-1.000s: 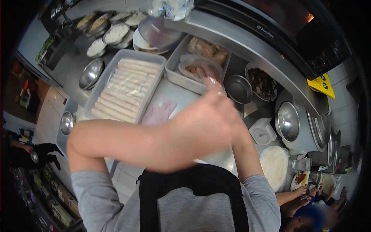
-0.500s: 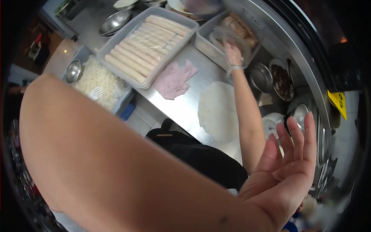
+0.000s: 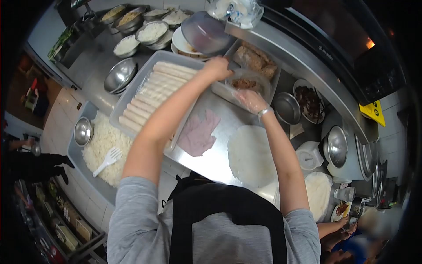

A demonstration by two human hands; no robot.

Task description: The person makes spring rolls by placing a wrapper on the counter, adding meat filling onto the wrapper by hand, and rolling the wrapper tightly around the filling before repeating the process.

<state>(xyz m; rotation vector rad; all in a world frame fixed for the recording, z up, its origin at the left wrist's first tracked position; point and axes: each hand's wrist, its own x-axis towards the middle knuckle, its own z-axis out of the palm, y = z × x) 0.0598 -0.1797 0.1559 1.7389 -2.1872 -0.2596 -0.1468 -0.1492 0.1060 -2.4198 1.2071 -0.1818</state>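
Note:
My left hand is bare and closed at the left edge of a grey plastic bin. Its fingertips are too small to show what they pinch. My right hand wears a clear glove; its fingers are closed at the edge of a clear, round-edged plastic piece in the front of that bin. Brown shredded filling shows beside it, and a bagged brown food lies behind. On the steel table in front are a thin white round sheet and a crumpled pink cloth.
A plastic tray of wrapped white rolls stands under my left forearm. Left of it is a rice tub with a white serving fork. Several bowls line the back. An oven overhangs the right. Another person's hands are at lower right.
My left arm has swung from close before the camera, hand spread, forward to the bin. My right hand has drawn toward the bin's front with the clear plastic. The view has shifted.

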